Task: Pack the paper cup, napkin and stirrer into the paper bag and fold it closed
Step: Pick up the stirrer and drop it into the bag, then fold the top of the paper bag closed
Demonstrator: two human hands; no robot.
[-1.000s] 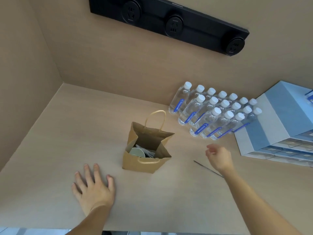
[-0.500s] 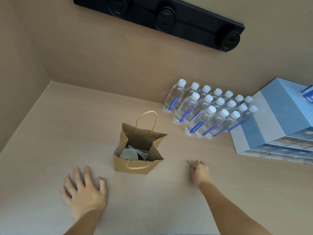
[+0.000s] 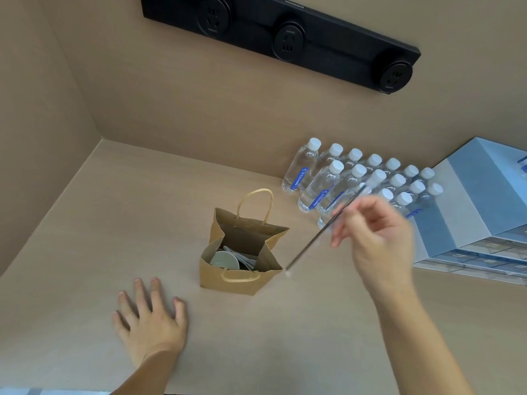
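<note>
The right hand [image 3: 376,238], raised above the table [image 3: 85,223] and blurred, pinches the stirrer [image 3: 322,232] between thumb and fingertips, the fingers closed about its upper part; the remaining fingers are loosely curled. From this grip the stirrer slants down and toward the left, its lower tip ending just beside the near right corner of the paper bag [image 3: 236,280], outside the rim; whether tip and paper touch cannot be told. The bag stands upright and open to the left of the grip, with its mouth spread wide and one handle raised at the far side, the other folded against the near wall. Inside it, low down, lie the paper cup [image 3: 224,259] and, against the cup's right side, the napkin [image 3: 245,260]. Beyond the grip stand ranked water bottles [image 3: 322,183], and to its right a blue drawer unit [image 3: 470,206]; bare table lies between bag and hand. The left hand [image 3: 151,320] rests flat, fingers spread, holding nothing, near the bag's left front corner but apart from it.
</note>
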